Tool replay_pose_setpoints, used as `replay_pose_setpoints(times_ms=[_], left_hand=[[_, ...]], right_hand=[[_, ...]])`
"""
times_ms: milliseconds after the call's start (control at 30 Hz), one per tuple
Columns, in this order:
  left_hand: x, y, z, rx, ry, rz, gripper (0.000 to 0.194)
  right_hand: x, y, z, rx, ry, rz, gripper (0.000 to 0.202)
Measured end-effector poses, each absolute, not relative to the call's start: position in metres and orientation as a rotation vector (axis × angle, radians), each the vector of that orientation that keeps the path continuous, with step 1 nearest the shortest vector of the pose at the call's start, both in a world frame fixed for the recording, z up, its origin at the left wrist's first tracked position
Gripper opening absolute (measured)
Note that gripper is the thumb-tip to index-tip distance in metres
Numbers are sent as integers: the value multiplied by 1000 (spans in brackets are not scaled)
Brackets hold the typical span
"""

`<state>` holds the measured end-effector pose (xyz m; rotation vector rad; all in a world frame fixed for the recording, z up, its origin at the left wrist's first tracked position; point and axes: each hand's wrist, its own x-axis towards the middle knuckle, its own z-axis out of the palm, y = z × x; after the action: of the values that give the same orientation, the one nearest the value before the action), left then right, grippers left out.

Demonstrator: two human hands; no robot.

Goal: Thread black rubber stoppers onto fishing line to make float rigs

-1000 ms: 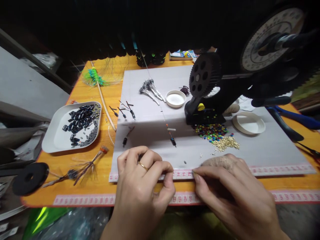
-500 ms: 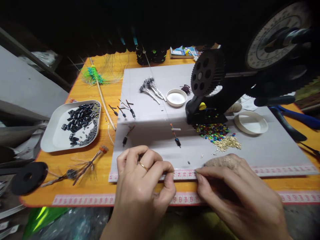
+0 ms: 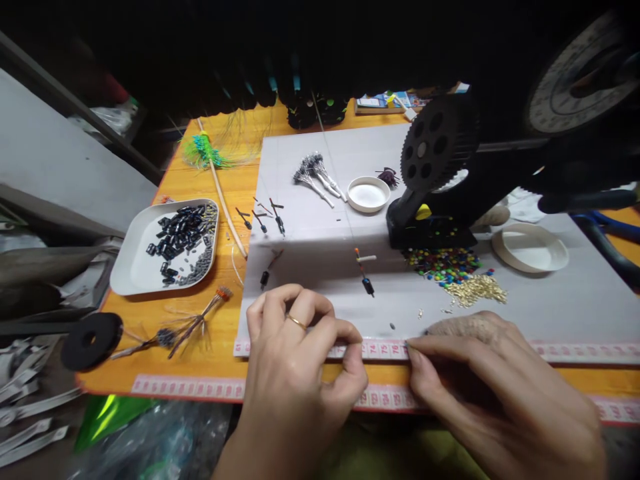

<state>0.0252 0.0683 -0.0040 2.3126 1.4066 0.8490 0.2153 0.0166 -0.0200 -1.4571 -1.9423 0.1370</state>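
Observation:
At the front edge of the grey board (image 3: 320,233), my left hand (image 3: 305,360) is closed, thumb and forefinger pinched together; whatever lies between them is too fine to see. My right hand (image 3: 495,380) also pinches with thumb and forefinger at the printed measuring tape (image 3: 383,349), and its fingertips hide what they hold. One finger of this hand has a beige wrap (image 3: 463,327). Just beyond my hands, a small black cylinder with orange-tipped stems (image 3: 367,285) rests on the board near a tiny grey bead (image 3: 393,326).
A white tray (image 3: 125,267) of black cylinders and grey beads stands at left. Colourful beads (image 3: 445,265) and gold pieces (image 3: 477,291) lie under a black machine with a gear (image 3: 435,147). Two shallow white dishes (image 3: 369,194), wire bundles (image 3: 320,177) and a black disc (image 3: 93,341) are around.
The whole view has shifted, so the scene sits further right in the picture. Both hands keep the same pinch at the same spots along the tape.

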Motion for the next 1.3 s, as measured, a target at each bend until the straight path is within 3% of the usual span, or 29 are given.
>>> replay_pose_setpoints(times_ms=[333,467,533,633,700,767,900,1067,1300], left_hand=[[21,72,-1,2358,1342,842,13],[23,57,0,2361,1309,1073,16],[26,43,-4,2321,1308,1195,21],[28,26,-12,2260,1207,1255,25],[28,20,-17,2167,1146,1225,22],[27,17,-17,2010,1140,1155,17],[29,18,-6,1633,1020,1031,31],[40,29,1,994,626,932,20],[46,45,1,755,692,1071,22]], right_hand=[[213,20,-20,-1455,-1902,124,13],[208,9,-18,-1462,-1757,115,17],[202,2,-17,-1414,-1596,307,18],[193,-7,-16,-1230,-1222,1002,6],[188,-9,-15,-1035,-984,1445,13],[186,-9,-15,-896,-853,1654,18],[185,-10,-12,-859,-810,1714,22],[181,-14,-10,-908,-807,1774,33],[179,-23,-6,-1003,-880,1751,33]])
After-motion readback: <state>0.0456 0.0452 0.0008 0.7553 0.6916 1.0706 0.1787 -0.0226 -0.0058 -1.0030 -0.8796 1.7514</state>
